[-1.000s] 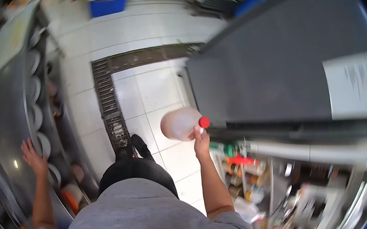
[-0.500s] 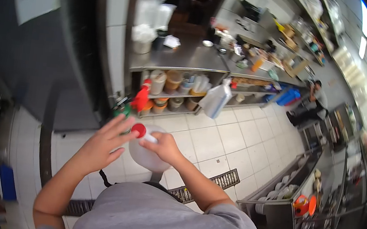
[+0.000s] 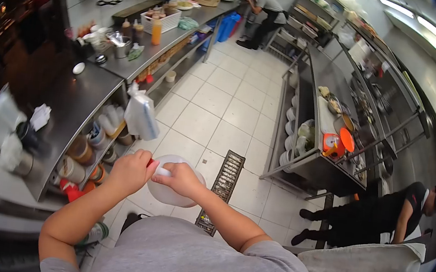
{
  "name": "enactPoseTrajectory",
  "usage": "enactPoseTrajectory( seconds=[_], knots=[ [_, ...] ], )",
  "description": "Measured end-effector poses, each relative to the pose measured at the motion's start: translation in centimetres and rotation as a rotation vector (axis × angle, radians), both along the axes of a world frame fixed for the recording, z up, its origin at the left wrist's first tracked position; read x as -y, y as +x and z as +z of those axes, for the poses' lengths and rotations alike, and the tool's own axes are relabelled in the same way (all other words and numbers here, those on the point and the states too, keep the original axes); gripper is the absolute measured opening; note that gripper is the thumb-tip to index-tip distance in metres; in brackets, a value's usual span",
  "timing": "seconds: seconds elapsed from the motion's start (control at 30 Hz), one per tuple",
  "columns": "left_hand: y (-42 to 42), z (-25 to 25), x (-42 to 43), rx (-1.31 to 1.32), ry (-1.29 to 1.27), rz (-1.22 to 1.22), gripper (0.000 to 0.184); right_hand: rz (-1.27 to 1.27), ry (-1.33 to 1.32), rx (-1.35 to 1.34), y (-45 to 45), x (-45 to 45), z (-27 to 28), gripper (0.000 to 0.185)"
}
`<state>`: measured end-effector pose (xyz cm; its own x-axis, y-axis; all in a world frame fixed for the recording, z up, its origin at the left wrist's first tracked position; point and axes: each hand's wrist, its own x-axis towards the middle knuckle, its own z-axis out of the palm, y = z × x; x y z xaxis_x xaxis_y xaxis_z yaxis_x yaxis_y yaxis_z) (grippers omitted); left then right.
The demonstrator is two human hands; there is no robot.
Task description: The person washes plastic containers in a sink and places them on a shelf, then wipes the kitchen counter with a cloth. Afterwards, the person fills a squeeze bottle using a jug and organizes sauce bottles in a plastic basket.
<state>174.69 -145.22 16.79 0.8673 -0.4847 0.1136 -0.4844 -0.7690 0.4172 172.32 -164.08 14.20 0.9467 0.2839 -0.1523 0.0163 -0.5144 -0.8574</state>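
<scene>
A whitish translucent plastic jug (image 3: 171,196) hangs in front of my body, above the tiled floor. My right hand (image 3: 184,180) is closed around its handle near the top. My left hand (image 3: 132,171) grips the jug's red cap (image 3: 152,165), fingers curled over it, so only a sliver of red shows. Whether the cap sits loose or tight on the neck cannot be seen.
A steel counter (image 3: 78,98) runs along the left, with tubs on its lower shelf and a hanging plastic bag (image 3: 141,113). Steel shelving (image 3: 328,168) stands right. One person (image 3: 267,20) leans at the back; another (image 3: 382,213) stands at right. A drain grate (image 3: 228,175) crosses the floor.
My left hand has gone from spread fingers beside the cap to gripping it. My view has swung right, bringing the aisle and a second person into sight. My right hand still holds the jug.
</scene>
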Motion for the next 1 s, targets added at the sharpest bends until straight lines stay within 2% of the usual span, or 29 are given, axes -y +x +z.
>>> enactPoseTrajectory(
  seconds=[0.03, 0.1, 0.13, 0.17, 0.23, 0.27, 0.33, 0.4, 0.5, 0.57, 0.6, 0.63, 0.7, 0.73, 0.77, 0.83, 0.87, 0.9, 0.97, 1.0],
  knots=[
    [2.6, 1.4, 0.7, -0.002, -0.002, -0.023, 0.032, -0.025, -0.038, 0.024, 1.8, 0.3, -0.2, 0.039],
    [7.3, 4.3, 2.1, -0.192, 0.241, 0.042, 0.039, -0.066, -0.077, 0.048, 5.1, 0.8, -0.6, 0.038],
    [9.2, 3.8, 1.8, -0.071, -0.043, -0.042, 0.042, -0.15, 0.01, 0.005, 6.7, 1.1, -1.0, 0.038],
    [11.3, 3.4, 1.5, -0.072, -0.044, -0.061, 0.042, -0.237, 0.101, -0.033, 8.3, 1.4, -1.4, 0.038],
    [15.9, 2.9, 0.6, -0.181, -0.314, -0.642, 0.046, -0.287, 0.148, -0.083, 11.2, 1.6, -2.0, 0.04],
    [18.4, 2.7, 0.5, -0.146, -0.181, -0.775, 0.049, -0.305, 0.106, -0.072, 12.7, 1.6, -1.8, 0.041],
    [23.4, 2.5, 1.6, -0.1, -0.12, -0.79, 0.049, -0.336, 0.052, -0.038, 17.1, 2.3, -1.1, 0.042],
    [27.2, 1.8, 3.1, -0.103, -0.051, -0.81, 0.049, -0.443, 0.117, -0.039, 20.3, 2.6, -1.3, 0.044],
    [33.5, 2.4, 6.4, 0.0, -0.091, -0.657, 0.042, -0.536, 0.115, -0.011, 25.8, 3.6, -0.9, 0.045],
    [38.2, 1.7, 8.9, 0.213, -0.064, -0.58, 0.032, -0.658, 0.065, 0.092, 30.1, 4.5, -0.4, 0.044],
    [40.7, 2.0, 10.0, 0.308, -0.17, -0.528, 0.027, -0.697, -0.022, 0.209, 32.4, 5.0, 0.0, 0.045],
    [43.8, 2.3, 10.6, 0.317, -0.167, -0.503, 0.027, -0.671, -0.02, 0.216, 35.1, 5.7, 0.4, 0.045],
    [49.7, 2.7, 11.1, 0.355, -0.258, -0.181, 0.028, -0.754, -0.029, 0.232, 39.8, 7.0, 0.1, 0.044],
    [53.1, 2.6, 10.6, 0.315, -0.389, -0.068, 0.027, -0.71, -0.198, 0.353, 42.6, 7.7, -0.2, 0.046],
    [55.9, 1.9, 10.0, 0.315, -0.386, -0.011, 0.027, -0.653, -0.197, 0.35, 45.7, 8.6, 0.0, 0.046],
    [60.7, -1.8, 8.0, -0.248, -0.463, 0.097, 0.02, -0.591, -0.188, 0.309, 50.5, 8.9, 0.8, 0.048],
    [62.7, -6.3, 7.6, -0.431, -0.593, 0.082, 0.019, -0.523, -0.232, 0.29, 53.1, 9.3, 1.8, 0.049],
    [63.5, -8.4, 7.8, -0.436, -0.609, 0.126, 0.019, -0.478, -0.236, 0.279, 55.6, 9.4, 2.6, 0.049],
    [65.1, -10.8, 8.3, -0.801, -0.689, 0.073, 0.031, -0.402, -0.244, 0.33, 61.0, 9.4, 4.1, 0.049],
    [65.9, -11.5, 9.0, -0.879, -0.736, 0.059, 0.042, -0.334, -0.319, 0.324, 63.8, 9.4, 4.9, 0.051]
  ],
)
